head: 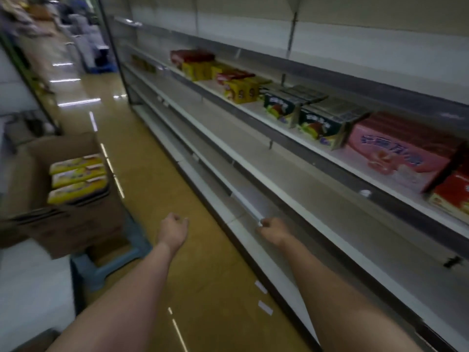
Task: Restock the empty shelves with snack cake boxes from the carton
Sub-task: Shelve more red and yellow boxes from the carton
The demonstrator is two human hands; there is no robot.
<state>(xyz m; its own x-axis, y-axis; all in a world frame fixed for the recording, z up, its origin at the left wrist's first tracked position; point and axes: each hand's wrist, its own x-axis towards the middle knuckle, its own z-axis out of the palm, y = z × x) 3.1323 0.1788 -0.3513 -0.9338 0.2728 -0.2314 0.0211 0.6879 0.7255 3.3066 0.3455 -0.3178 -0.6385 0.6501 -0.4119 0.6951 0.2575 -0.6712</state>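
Note:
An open brown carton (63,219) stands at the left on a blue stool (111,265), with three yellow snack cake boxes (77,177) showing inside. My left hand (173,228) hangs over the floor right of the carton, fingers loosely curled, holding nothing. My right hand (272,228) is by the front edge of a low bare shelf (253,214), fingers curled; it appears to hold nothing. Long bare shelves (253,153) run along the right.
A higher shelf carries yellow boxes (241,91), red boxes (191,57), dark green boxes (319,125) and a pink box (396,158). The tan aisle floor (142,179) stretches ahead. More racks and blurred goods stand far left.

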